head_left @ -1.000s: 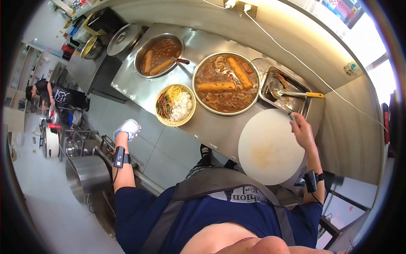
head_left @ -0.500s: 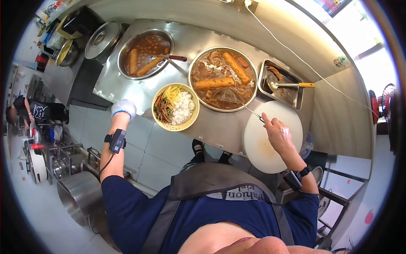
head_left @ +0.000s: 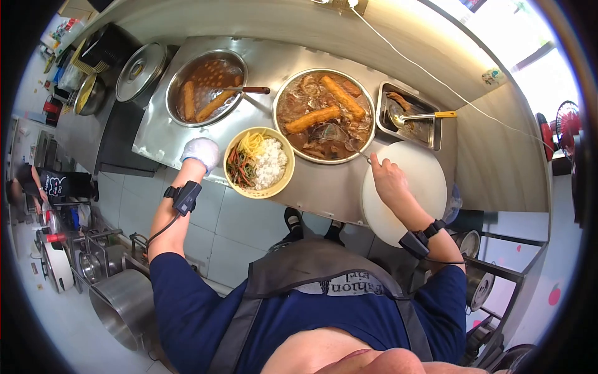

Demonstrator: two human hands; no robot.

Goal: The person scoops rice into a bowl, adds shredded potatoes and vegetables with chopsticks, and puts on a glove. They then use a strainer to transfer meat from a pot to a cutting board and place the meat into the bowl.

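My right hand (head_left: pixel 390 181) is closed on the handle of a wire skimmer (head_left: pixel 329 133), whose head lies partly sunk in the brown broth of a wide steel pot (head_left: pixel 372 103). Two long fried rolls, one of them a browned roll (head_left: pixel 313 119), float beside it. My left hand (head_left: pixel 200 154), in a whitish glove with a blue cuff, looks rounded and closed; its fingers do not show separately. It is just left of a yellow bowl (head_left: pixel 258 194) holding white rice (head_left: pixel 270 163), yellow shreds (head_left: pixel 252 144) and mixed vegetables (head_left: pixel 242 171).
A second pot (head_left: pixel 173 103) holds broth, rolls and a red-handled ladle (head_left: pixel 252 90). At right are a steel tray (head_left: pixel 436 140) with a yellow-handled ladle (head_left: pixel 430 116) and a round white board (head_left: pixel 408 218). A lidded pot (head_left: pixel 138 71) stands left. Another person (head_left: pixel 53 185) works farther left.
My left hand has moved right, closer to the yellow bowl. My right hand has shifted up and left, and the skimmer head sits deeper in the broth. The view has tilted slightly.
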